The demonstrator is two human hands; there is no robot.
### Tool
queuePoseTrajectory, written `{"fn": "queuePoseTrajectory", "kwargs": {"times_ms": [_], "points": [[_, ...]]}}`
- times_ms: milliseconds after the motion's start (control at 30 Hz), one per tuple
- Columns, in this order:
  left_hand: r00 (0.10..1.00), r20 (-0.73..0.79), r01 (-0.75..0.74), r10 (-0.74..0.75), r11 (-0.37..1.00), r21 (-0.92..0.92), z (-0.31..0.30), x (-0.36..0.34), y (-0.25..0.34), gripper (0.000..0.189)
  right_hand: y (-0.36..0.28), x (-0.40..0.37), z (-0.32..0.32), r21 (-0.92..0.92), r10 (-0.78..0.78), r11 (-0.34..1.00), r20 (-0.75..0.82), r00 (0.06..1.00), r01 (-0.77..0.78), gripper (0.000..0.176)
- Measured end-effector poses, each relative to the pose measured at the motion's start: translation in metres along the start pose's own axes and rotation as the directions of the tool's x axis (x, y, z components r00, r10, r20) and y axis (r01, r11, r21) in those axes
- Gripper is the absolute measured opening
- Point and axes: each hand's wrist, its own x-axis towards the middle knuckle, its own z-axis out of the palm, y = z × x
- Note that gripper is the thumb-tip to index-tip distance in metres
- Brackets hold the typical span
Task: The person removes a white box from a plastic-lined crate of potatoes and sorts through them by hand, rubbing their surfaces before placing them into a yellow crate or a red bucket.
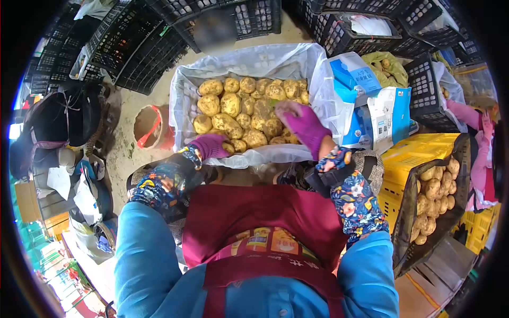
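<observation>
**A:** Where are the hands?

**B:** Both wear purple gloves and are inside the lined crate (183, 100), which sits straight in front of the person with its long side running left to right. The crate is heaped with potatoes (238, 106), which lie at all angles.

**A:** What is each grip doing?

**B:** The left hand (209, 146) is curled at the crate's near rim, knuckles up, touching the potatoes there. I cannot tell whether it has closed on one. The right hand (306, 126) lies flatter, palm down, near the crate's right wall. Its fingers reach toward the middle of the heap. Something pale shows at the fingertips, but I cannot tell whether it is held.

**A:** Which hand is nearer the bulk of the pile?

**B:** The right one. Most potatoes lie beyond and to the left of it.

**A:** Is there room around the crate?

**B:** Not much. Black crates (138, 47) crowd the crate's far side. Blue and white cartons (371, 106) touch the liner on the crate's right. A yellow crate (419, 153) stands beyond them, with a dark-lined crate (408, 212) of more potatoes beside it. Left of the lined crate is a round tub (151, 127) on bare ground. Farthest right of the lined crate, another person's pink sleeve (469, 114) shows.
</observation>
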Motion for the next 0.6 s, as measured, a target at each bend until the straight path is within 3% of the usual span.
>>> {"fn": "queuePoseTrajectory", "kwargs": {"times_ms": [67,100,133,200,267,300,400,433,533,600], "points": [[0.990,0.142,0.047,0.000,0.943,-0.328,-0.010,0.004,-0.007,0.067,0.002,-0.002,0.013,-0.070,0.039,0.997,0.072,0.997,-0.034,0.054],[0.975,-0.109,-0.205,0.194,0.974,-0.100,0.003,0.023,-0.031,0.065,-0.004,-0.004,0.018,-0.092,0.038,0.995,0.110,0.993,-0.028,0.055],[0.958,-0.169,-0.287,0.234,0.829,-0.480,-0.012,0.011,-0.023,0.065,-0.009,-0.003,0.021,-0.110,0.035,0.994,0.147,0.988,-0.019,0.056],[0.998,-0.001,-0.044,0.066,0.645,-0.763,-0.079,-0.052,0.049,0.062,-0.002,0.001,0.033,-0.049,-0.123,0.990,0.143,0.982,0.131,0.059],[0.989,-0.087,-0.136,0.117,0.525,-0.840,-0.068,-0.040,0.044,0.062,-0.027,-0.006,0.036,-0.035,-0.323,0.944,0.127,0.938,0.329,0.067],[0.984,-0.105,-0.160,0.142,0.461,-0.873,-0.066,-0.037,0.042,0.061,-0.040,-0.007,0.035,-0.060,-0.271,0.957,0.181,0.945,0.285,0.074],[0.968,-0.098,-0.160,0.232,0.267,-0.950,-0.076,-0.046,0.060,0.061,-0.048,-0.007,0.031,0.107,-0.229,0.970,0.087,0.970,0.219,0.073],[0.972,-0.122,-0.157,0.201,0.174,-0.972,-0.079,-0.050,0.069,0.057,-0.024,0.005,0.034,0.154,-0.260,0.953,-0.015,0.965,0.259,0.072],[0.907,-0.412,-0.416,0.083,0.330,-0.848,-0.073,-0.051,0.090,0.061,-0.031,0.002,0.029,0.232,-0.269,0.931,-0.087,0.959,0.283,0.072],[0.854,-0.506,-0.497,0.119,0.473,-0.728,-0.075,-0.055,0.093,0.058,-0.054,-0.015,0.030,0.134,-0.177,0.973,-0.101,0.979,0.189,0.070]]}}
